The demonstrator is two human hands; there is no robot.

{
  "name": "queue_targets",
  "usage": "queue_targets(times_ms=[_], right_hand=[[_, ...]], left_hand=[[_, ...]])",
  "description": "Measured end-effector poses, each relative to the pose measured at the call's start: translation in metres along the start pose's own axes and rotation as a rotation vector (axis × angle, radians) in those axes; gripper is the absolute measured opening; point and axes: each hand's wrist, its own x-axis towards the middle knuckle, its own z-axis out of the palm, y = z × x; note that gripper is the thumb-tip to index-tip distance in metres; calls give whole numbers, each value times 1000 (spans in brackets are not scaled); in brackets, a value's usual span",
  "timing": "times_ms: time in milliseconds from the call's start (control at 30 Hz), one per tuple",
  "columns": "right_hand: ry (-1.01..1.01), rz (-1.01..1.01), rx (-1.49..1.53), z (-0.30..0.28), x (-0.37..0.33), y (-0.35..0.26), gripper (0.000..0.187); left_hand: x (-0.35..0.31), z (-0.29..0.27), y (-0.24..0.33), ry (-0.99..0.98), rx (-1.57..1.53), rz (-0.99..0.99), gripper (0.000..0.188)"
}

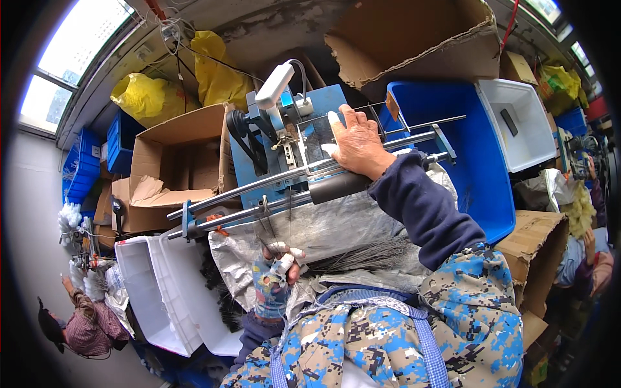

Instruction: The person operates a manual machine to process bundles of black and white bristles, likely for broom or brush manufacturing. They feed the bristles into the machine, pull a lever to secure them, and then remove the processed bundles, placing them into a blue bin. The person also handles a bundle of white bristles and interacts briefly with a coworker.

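Note:
My right hand lies with fingers spread on the sliding carriage of a blue bench machine, its palm beside a dark cylinder. White tape wraps its thumb and one finger. Lower down, near my lap, my left hand is closed, with taped fingertips and a patterned sleeve cover. A thin wire runs up from its fingers toward the machine's rails. A bundle of thin dark wires lies beside it on a whitish plastic sheet across my lap.
A deep blue bin stands at the right, a white tub behind it. White crates sit at the left. Open cardboard boxes and yellow bags line the back. Other people work at the far left and far right.

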Motion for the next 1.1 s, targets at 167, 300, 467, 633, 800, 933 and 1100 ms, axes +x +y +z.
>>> queue_targets(times_ms=[167,300,467,633,800,933,1100], right_hand=[[-173,88,27,-2,2,-10,55],[-88,52,53,7,5,-28,58],[-31,24,122,17,13,-65,55],[-102,-49,156,19,15,-56,56],[-5,-104,-25,-6,5,-6,45],[221,-32,-243,-16,23,29,30],[-80,-109,-335,-24,21,40,10]], left_hand=[[7,17,-5,-60,102,0,19],[1,12,-2,-13,112,11,19],[-4,7,2,-7,60,16,20],[-3,7,3,-26,68,50,19],[-3,-1,3,63,113,78,19],[3,5,-2,16,88,61,20],[3,17,5,6,173,138,20]])
